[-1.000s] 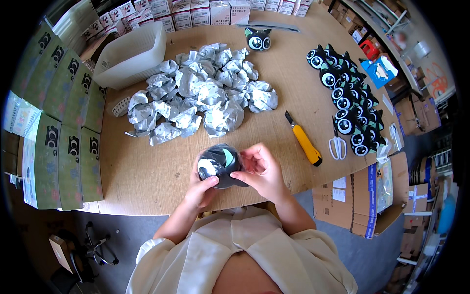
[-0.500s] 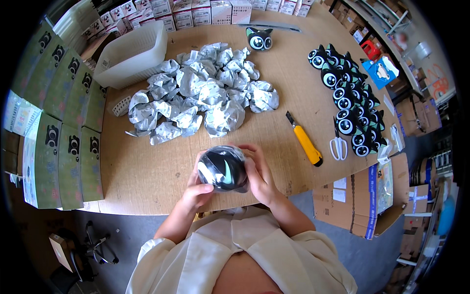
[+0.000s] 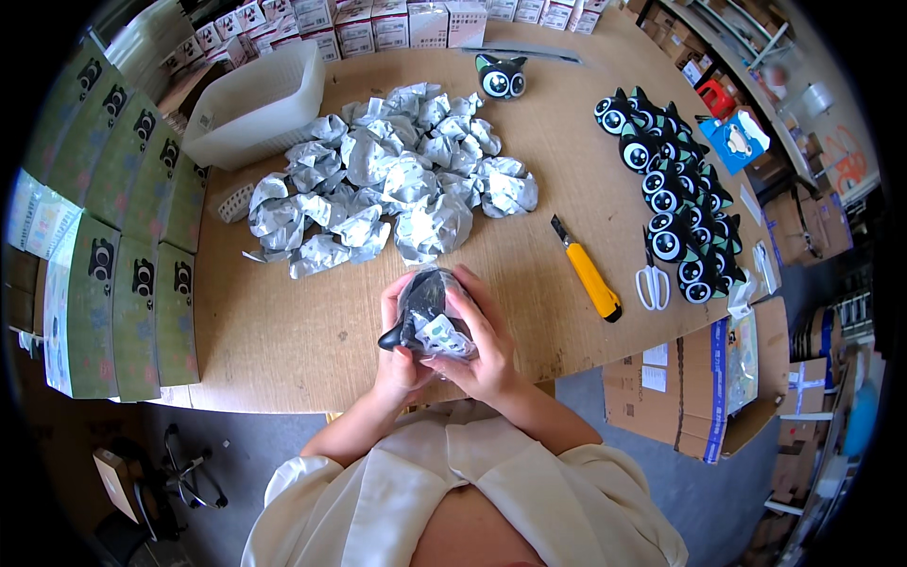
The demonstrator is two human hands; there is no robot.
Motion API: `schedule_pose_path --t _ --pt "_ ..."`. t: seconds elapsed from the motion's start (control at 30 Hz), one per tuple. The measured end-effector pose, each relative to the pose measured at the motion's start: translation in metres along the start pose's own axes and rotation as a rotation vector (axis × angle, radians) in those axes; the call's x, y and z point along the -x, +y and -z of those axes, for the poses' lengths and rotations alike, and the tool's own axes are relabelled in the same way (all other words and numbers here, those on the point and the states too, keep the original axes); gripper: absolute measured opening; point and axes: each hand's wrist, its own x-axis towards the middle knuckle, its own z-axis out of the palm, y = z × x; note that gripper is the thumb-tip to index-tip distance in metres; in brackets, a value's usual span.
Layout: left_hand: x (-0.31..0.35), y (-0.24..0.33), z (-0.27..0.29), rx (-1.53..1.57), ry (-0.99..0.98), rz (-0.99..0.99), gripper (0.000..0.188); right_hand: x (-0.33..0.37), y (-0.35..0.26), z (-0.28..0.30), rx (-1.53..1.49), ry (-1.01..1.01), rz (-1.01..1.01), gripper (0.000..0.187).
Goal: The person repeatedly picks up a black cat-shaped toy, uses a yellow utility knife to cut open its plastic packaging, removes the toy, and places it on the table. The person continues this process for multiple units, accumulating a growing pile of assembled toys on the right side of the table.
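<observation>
Near the table's front edge I hold a black figure head (image 3: 422,304) between both hands, with clear plastic wrap and pale crumpled material showing on its near side. My left hand (image 3: 399,364) grips it from the left, where a dark pointed part sticks out past the fingers. From the right, my right hand (image 3: 487,345) closes over it with bent fingers. Just beyond my hands lies a heap of crumpled silver-grey paper (image 3: 378,180). A yellow utility knife (image 3: 593,279) with its blade out lies to the right, next to white-handled scissors (image 3: 653,283).
Black big-eyed cat heads (image 3: 666,194) are clustered at the right; one more cat head (image 3: 501,77) stands at the back. A white plastic bin (image 3: 255,104) sits at the back left. Green boxes (image 3: 137,293) line the left edge. An open carton (image 3: 680,387) stands below the table's right side.
The black head has been turned in my hands, so its wrapped side with pale material now shows. My right fingers have moved over it, and both hands have come closer together.
</observation>
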Motion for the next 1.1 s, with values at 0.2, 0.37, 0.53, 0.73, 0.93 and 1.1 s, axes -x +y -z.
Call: schedule_pose_path --t 0.2,0.37,0.53,0.73,0.93,1.1 --pt "0.003 0.000 -0.007 0.045 0.019 0.108 0.104 -0.002 0.001 0.013 -0.006 0.034 0.058 0.040" --pt "0.003 0.000 -0.021 0.242 0.030 0.214 0.095 0.015 -0.006 0.013 -0.237 0.323 -0.447 0.030" --pt "0.000 -0.003 -0.023 0.484 0.024 0.500 0.089 0.019 -0.004 0.016 -0.467 0.615 -0.281 0.029" --pt "-0.015 -0.009 -0.043 0.655 -0.027 0.634 0.078 0.025 0.000 0.087 -0.152 0.652 -0.014 0.030" --pt "-0.021 -0.018 -0.045 0.650 -0.085 0.680 0.079 0.061 0.044 0.303 1.077 1.174 -0.025 0.041" --pt "-0.030 -0.024 -0.055 0.541 -0.188 0.655 0.078 0.152 0.074 0.472 1.498 1.152 -0.293 0.097"
